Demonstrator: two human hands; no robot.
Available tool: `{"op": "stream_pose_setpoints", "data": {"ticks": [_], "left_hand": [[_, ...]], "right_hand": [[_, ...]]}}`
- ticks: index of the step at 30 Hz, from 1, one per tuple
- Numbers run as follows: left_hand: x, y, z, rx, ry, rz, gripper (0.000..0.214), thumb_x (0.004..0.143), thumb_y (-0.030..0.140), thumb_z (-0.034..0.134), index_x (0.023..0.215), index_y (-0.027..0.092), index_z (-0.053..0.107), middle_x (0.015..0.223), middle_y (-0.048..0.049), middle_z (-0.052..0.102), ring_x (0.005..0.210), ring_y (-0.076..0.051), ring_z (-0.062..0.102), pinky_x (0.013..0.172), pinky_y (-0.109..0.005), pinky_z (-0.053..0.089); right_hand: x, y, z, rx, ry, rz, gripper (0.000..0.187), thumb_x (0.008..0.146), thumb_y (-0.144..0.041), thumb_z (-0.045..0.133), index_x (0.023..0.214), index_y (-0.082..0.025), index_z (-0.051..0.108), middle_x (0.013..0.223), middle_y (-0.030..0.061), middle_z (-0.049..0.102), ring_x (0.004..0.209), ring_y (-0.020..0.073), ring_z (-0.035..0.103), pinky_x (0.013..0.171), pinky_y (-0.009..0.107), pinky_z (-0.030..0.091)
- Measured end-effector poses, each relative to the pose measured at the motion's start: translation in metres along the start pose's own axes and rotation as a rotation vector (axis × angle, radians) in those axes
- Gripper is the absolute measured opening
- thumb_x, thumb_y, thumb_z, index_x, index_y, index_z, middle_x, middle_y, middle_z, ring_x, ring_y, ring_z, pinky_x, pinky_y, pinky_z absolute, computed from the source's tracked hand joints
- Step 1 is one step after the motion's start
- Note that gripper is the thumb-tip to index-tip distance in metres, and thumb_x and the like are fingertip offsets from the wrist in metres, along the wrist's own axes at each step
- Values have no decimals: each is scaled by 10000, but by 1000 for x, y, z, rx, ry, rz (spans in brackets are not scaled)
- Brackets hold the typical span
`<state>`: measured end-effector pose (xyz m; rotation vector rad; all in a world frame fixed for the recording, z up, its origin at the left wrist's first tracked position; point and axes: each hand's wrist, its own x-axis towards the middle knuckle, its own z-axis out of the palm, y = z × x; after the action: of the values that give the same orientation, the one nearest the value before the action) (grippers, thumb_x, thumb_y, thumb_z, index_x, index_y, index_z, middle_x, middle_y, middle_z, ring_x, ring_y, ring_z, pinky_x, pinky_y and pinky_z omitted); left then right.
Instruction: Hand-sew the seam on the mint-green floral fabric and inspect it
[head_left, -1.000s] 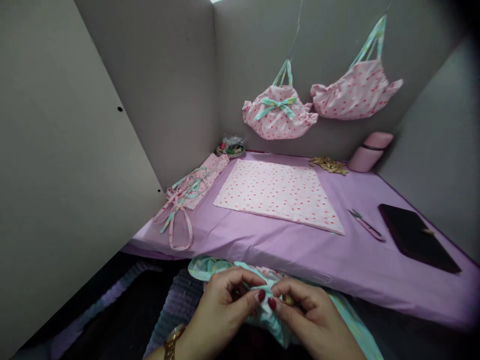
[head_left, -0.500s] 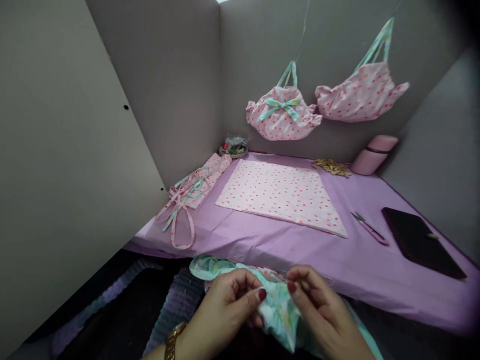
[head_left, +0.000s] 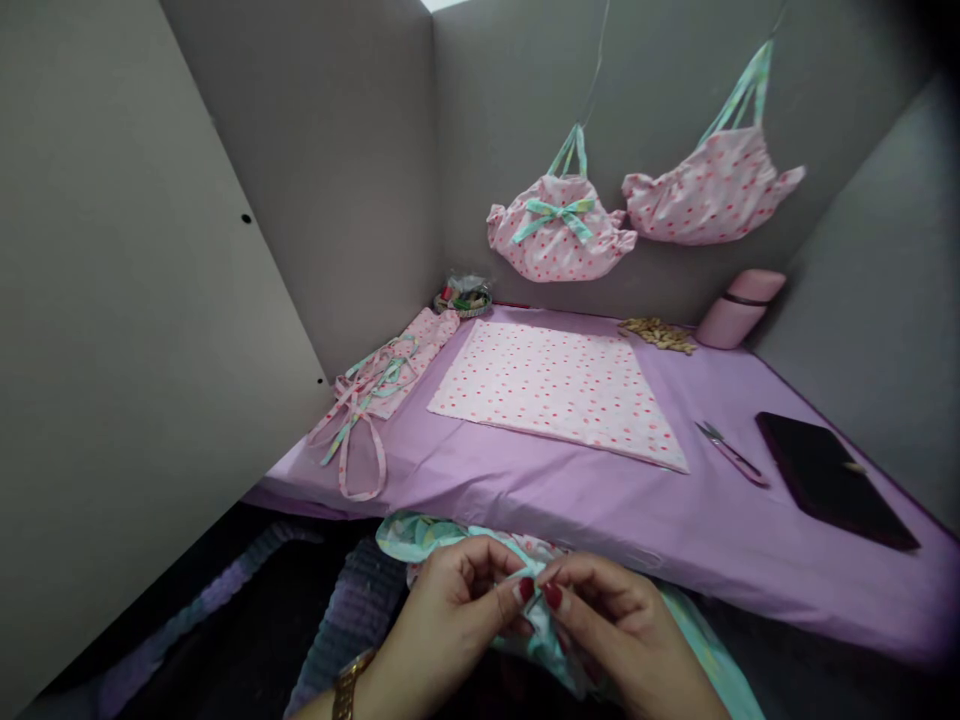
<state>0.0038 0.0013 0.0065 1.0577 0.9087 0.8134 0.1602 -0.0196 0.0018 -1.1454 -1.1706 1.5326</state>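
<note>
Below the table's front edge, my left hand (head_left: 457, 615) and my right hand (head_left: 619, 630) pinch a bunched piece of mint-green patterned fabric (head_left: 420, 532) between thumbs and fingertips. The fingertips of both hands meet at one fold of the cloth. A pink dotted layer shows under the green one. The rest of the fabric lies in my lap, partly hidden by my hands. A gold watch sits on my left wrist.
A pink dotted cloth (head_left: 555, 385) lies flat on the purple table (head_left: 720, 540). Pink and green straps (head_left: 367, 395) lie at left, thread snips (head_left: 731, 455) and a dark tablet (head_left: 829, 480) at right. Two dotted bags (head_left: 559, 225) hang on the grey back wall.
My right hand had drawn away to the right from the left hand; now it has come back and the fingertips of both hands meet again on the fabric fold.
</note>
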Motion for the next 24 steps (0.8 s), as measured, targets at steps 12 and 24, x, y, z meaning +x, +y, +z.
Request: {"op": "stream_pose_setpoints", "data": {"ticks": [12, 24], "left_hand": [[-1, -5, 0, -34, -27, -45, 295, 691, 393, 694, 722, 116, 596, 578, 20, 561, 515, -75, 519, 524, -175, 395], [0, -6, -2, 95, -27, -15, 228, 732, 353, 653, 764, 129, 617, 642, 11, 588, 567, -95, 544, 560, -196, 423]], "right_hand": [[8, 8, 0, 21, 134, -49, 252, 747, -438, 637, 827, -198, 640, 788, 31, 621, 737, 167, 567, 669, 252, 457], [4, 1, -8, -352, -26, -125, 333, 795, -450, 553, 633, -165, 605, 622, 6, 564, 619, 143, 504, 589, 223, 407]]}}
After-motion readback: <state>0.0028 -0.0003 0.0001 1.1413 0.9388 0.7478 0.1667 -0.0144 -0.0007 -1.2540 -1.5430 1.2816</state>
